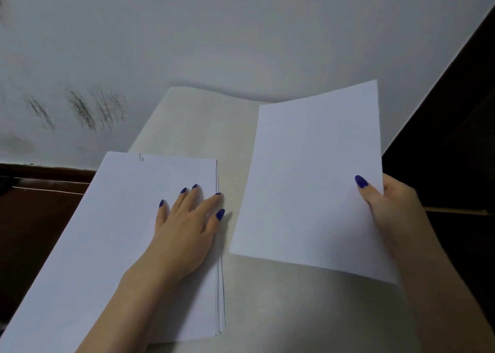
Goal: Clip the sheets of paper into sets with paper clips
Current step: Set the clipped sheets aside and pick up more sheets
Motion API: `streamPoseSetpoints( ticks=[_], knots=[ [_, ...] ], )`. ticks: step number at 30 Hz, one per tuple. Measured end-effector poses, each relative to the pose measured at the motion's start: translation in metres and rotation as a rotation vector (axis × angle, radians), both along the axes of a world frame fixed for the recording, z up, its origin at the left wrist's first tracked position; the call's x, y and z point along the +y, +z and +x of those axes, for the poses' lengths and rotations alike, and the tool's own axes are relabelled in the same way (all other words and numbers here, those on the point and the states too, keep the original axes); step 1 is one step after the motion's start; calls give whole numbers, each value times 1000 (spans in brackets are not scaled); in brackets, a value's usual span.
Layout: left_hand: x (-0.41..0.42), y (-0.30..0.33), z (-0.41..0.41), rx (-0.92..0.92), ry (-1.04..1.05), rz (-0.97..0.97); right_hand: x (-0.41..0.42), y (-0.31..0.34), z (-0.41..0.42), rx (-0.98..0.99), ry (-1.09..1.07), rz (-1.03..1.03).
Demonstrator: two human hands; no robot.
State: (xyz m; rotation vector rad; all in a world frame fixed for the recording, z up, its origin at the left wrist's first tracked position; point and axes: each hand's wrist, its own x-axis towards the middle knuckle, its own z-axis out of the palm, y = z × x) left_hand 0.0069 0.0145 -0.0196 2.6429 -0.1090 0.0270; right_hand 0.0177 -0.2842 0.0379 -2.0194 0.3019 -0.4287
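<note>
A stack of white sheets [112,232] lies on the left of the pale table top [281,307]. A small metal paper clip [141,157] sits on the stack's far edge. My left hand [184,226] rests flat on the stack near its right edge, fingers spread, holding nothing. To the right, my right hand [385,200] grips white paper [310,181] by its right edge, thumb on top. That paper is lifted off the table and tilted; whether it is one sheet or more I cannot tell.
A scuffed white wall [187,31] stands right behind the table. Dark wooden furniture [34,213] lies to the left and dark wood [455,138] at the right. Bare table top shows between the stack and the held paper.
</note>
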Motion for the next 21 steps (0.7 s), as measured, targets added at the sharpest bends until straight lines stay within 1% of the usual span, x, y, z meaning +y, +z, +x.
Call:
streamPoseSetpoints(
  ticks=[1,2,6,9,10,13,15,17,21],
  knots=[
    [-1,3,-1,-23,4,-49,-1,0,0,-15,-5,15],
    [-1,7,-1,-45,12,-145,-1,-1,0,-31,4,35],
    [-1,28,-3,-53,102,-661,22,-5,-2,-83,88,145],
    [3,33,-1,-25,129,-960,48,-5,-5,-206,139,230],
    [4,34,-1,-32,144,-1024,56,-4,-6,-253,155,242],
    [9,37,0,-114,181,-1132,74,0,-12,-372,203,250],
    [11,38,1,-136,199,-1183,82,1,-15,-426,243,265],
    [11,39,0,-150,188,-1222,87,1,-16,-453,277,252],
    [8,44,-4,-229,136,-1251,91,-2,-17,-468,316,297]
  ],
)
